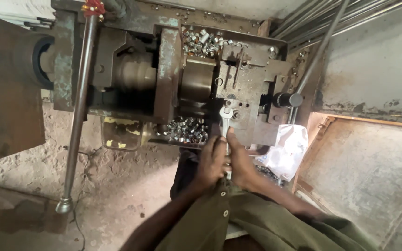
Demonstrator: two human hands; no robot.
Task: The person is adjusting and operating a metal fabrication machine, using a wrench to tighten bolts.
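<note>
Rough, dusty concrete floor (117, 186) fills the lower left of the head view, pitted and stained, with small bits of debris scattered over it and a thin dark wire trailing across. To the right, a grey concrete wall (378, 60) shows rust streaks along its lower edge, and a slanted concrete slab (364, 172) framed in wood lies below it. Long steel rods (322, 18) lean in a bundle at the upper right corner.

An old, heavy metal machine (164, 69) spans the middle, its paint worn to patches of green and brown. A long steel lever bar (77, 111) with a red-topped end runs down its left side toward the floor. A tray at the top holds a heap of small shiny metal nuts (203, 39), and a second pile of nuts (187, 130) sits in a tray at the machine's lower edge. A black knob (287, 100) juts out on the right, and a crumpled white plastic bag (284, 151) hangs just below it.

Both hands meet on the handle of a silver spanner (226, 118), whose head sits on a bolt at the machine's front. The left hand (212, 162) is wrapped around the handle, and the right hand (240, 160) is clamped on it just beside, thumb pointing up along the shaft. Olive-green sleeves show below.
</note>
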